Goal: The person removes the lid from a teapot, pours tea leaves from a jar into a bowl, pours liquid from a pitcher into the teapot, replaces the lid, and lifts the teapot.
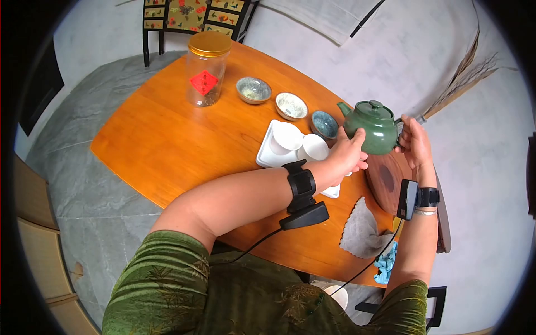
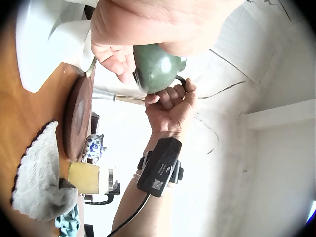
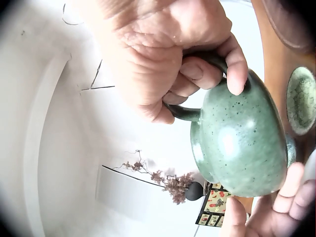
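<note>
A green lidded teapot [image 1: 371, 131] is held above the table's right side, its spout toward the left. My right hand [image 1: 416, 142] grips the teapot's dark handle, with fingers curled through the loop in the right wrist view. My left hand [image 1: 347, 155] touches the lower body of the teapot on the spout side, fingers fairly straight near its base. Below the left hand, white cups [image 1: 286, 138] stand on a white tray [image 1: 264, 158]. Just beyond, a blue-glazed bowl [image 1: 324, 124] ends a row with a pale bowl [image 1: 291, 105] and a grey-green bowl [image 1: 253, 90].
A gold-lidded jar [image 1: 204, 67] stands at the back left. Under the right forearm are a round wooden board [image 1: 384, 178], a grey cloth [image 1: 362, 231] and a crumpled blue cloth [image 1: 385, 263]. The left wrist view adds a blue-and-white pot [image 2: 94, 147] and a yellowish container [image 2: 83, 178].
</note>
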The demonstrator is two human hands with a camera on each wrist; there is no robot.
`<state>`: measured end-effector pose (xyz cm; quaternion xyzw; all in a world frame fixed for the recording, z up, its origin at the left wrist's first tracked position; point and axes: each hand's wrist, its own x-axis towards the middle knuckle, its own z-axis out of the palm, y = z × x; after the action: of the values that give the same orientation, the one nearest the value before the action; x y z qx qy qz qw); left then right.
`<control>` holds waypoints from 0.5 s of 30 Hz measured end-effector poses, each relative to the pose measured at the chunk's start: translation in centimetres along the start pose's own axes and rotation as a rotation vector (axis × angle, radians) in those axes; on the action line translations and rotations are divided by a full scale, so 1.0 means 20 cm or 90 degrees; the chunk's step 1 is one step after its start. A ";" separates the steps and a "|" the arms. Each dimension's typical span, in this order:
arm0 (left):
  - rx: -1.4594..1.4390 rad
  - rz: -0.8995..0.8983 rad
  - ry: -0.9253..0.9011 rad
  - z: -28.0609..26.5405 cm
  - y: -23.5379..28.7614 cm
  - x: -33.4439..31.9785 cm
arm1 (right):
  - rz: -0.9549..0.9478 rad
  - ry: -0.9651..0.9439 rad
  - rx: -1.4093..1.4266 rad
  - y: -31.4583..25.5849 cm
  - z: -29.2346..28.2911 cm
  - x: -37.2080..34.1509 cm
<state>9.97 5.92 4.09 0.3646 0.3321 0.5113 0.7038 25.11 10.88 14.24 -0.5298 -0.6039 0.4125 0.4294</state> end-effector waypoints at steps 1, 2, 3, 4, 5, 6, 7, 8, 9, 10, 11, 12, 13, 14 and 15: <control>-0.006 0.005 0.009 0.00 0.01 0.00 | 0.000 -0.001 -0.001 -0.01 0.01 0.02; -0.005 0.007 0.010 -0.01 0.01 0.00 | -0.019 -0.012 -0.023 -0.02 0.01 0.03; -0.009 0.013 0.018 -0.02 0.02 -0.01 | -0.036 -0.024 -0.046 -0.03 0.02 0.05; -0.013 0.017 0.027 -0.02 0.02 -0.01 | -0.036 -0.025 -0.046 -0.05 0.04 0.05; -0.014 0.017 0.027 -0.03 0.03 -0.01 | -0.043 -0.029 -0.066 -0.08 0.07 0.05; -0.021 0.034 0.039 -0.03 0.02 -0.02 | -0.055 -0.034 -0.082 -0.09 0.09 0.04; -0.027 0.051 0.051 -0.03 0.02 -0.03 | -0.060 -0.035 -0.079 -0.10 0.09 0.04; -0.021 0.059 0.054 -0.03 0.01 -0.04 | -0.073 -0.043 -0.091 -0.10 0.10 0.04; -0.035 0.058 0.056 -0.04 0.02 -0.05 | -0.077 -0.050 -0.109 -0.11 0.12 0.04; -0.044 0.065 0.058 -0.04 0.01 -0.05 | -0.084 -0.053 -0.105 -0.12 0.13 0.03; -0.039 0.072 0.061 -0.03 0.00 -0.06 | -0.094 -0.053 -0.124 -0.14 0.14 0.02; -0.047 0.079 0.073 -0.02 -0.01 -0.07 | -0.104 -0.054 -0.143 -0.14 0.15 0.00; -0.073 0.066 0.082 -0.05 0.02 -0.06 | -0.088 -0.056 -0.154 -0.18 0.20 0.04; -0.074 0.068 0.083 -0.05 0.02 -0.06 | -0.091 -0.062 -0.171 -0.19 0.22 0.05; -0.088 0.071 0.091 -0.05 0.01 -0.06 | -0.094 -0.068 -0.187 -0.20 0.23 0.05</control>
<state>8.61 4.95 3.90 0.2960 0.3245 0.5963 0.6720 19.40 11.30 16.80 -0.5185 -0.7167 0.3149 0.3439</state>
